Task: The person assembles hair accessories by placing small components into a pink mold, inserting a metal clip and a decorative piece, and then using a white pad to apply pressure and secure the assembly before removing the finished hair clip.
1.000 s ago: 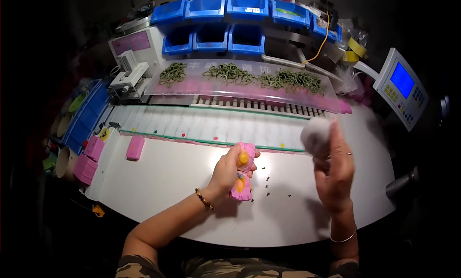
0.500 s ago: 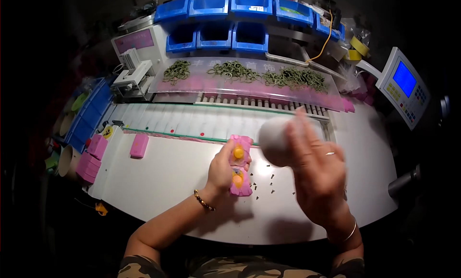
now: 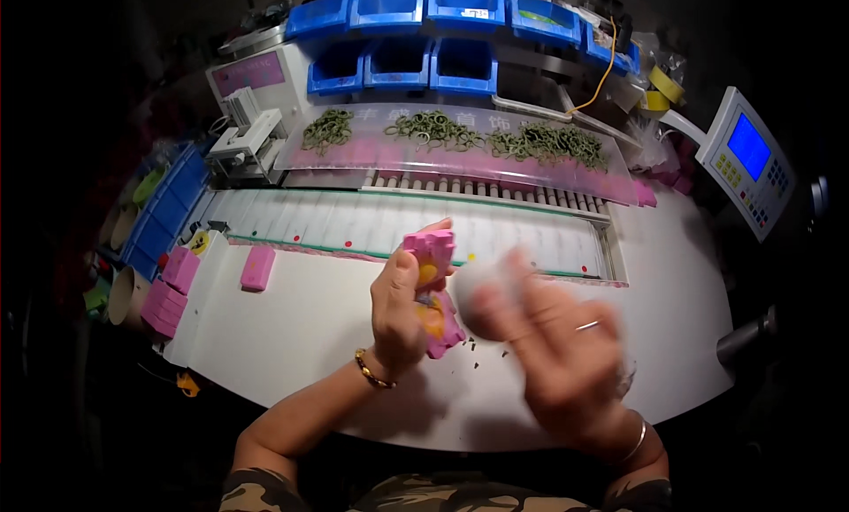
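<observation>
Upright in my left hand is a pink rubber mould with yellow-orange patches on its two parts, one above the other. The fingers are wrapped round its left side and back. Close to the mould's right side, my right hand grips a round whitish pouch, blurred by motion. Whether the pouch touches the mould I cannot tell. Several small dark bits lie on the white tabletop below and between my hands.
Behind my hands runs a white panelled track with coloured dots. Above it, a clear shelf carries heaps of green ring-like pieces. Blue bins line the back. Pink blocks lie left; a control panel stands right.
My left hand has shifted slightly left and tilted the mould. My right hand has brought the pouch left and down, closer to it. The track's coloured dots have slid left.
</observation>
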The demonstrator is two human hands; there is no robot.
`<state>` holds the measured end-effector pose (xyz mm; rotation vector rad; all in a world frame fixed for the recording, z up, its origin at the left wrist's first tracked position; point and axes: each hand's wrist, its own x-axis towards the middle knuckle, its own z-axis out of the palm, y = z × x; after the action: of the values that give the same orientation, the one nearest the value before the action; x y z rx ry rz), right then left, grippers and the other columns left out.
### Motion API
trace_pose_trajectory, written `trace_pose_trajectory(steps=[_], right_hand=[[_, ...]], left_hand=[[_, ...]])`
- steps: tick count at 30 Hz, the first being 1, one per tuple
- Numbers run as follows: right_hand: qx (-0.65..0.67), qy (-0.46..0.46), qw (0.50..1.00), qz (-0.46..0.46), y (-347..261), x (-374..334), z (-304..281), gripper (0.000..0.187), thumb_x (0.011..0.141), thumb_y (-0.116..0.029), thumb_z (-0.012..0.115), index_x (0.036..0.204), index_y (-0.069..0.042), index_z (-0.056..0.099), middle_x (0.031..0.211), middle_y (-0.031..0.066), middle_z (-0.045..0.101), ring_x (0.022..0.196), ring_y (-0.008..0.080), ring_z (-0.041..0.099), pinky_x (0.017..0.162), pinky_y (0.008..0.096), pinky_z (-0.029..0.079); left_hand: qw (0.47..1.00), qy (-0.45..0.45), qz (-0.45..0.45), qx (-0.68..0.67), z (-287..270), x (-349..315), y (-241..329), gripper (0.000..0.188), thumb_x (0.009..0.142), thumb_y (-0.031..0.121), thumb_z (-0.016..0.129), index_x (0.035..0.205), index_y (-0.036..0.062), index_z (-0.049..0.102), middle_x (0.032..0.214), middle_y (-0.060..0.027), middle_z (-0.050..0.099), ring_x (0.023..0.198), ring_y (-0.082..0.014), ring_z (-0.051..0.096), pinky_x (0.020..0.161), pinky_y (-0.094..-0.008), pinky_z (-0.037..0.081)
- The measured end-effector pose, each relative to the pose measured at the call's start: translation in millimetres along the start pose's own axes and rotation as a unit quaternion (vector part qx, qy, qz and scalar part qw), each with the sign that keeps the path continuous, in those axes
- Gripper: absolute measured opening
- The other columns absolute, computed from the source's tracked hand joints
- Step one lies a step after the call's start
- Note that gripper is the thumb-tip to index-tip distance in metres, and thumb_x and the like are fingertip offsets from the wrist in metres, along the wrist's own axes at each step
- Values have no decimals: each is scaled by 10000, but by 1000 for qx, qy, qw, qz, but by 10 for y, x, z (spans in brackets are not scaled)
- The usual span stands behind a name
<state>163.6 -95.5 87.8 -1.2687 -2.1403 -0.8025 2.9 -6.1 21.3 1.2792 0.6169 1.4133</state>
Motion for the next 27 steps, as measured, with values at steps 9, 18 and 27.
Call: trace_pose_trajectory(steps=[9,18,27], right_hand=[[8,-173,985,24,299,-417,182,519,805,-96,592,1321,-158,596,1351,130,585,775,183,598,732,327,414],[-39,-259,959,108,635,-671,234,575,767,-6,649,1331,-67,557,1334,184,570,929,286,622,852,396,422],[527,-59,794,297,123,-111,557,344,840,-140,741,1150,-40,631,1080,91,671,927,176,623,723,279,461]], left_hand=[[996,89,-22,4,-172,128,-94,474,1050,457,289,1106,41,510,913,-93,586,689,-142,580,501,-279,481],[983,-5,-167,-81,-119,53,-118,413,1028,437,460,1158,45,462,880,-125,616,647,-191,641,616,-337,573],[994,-106,-31,19,-2,-189,-208,320,1034,288,504,1242,45,496,1163,-62,590,1067,-144,580,941,-311,481]])
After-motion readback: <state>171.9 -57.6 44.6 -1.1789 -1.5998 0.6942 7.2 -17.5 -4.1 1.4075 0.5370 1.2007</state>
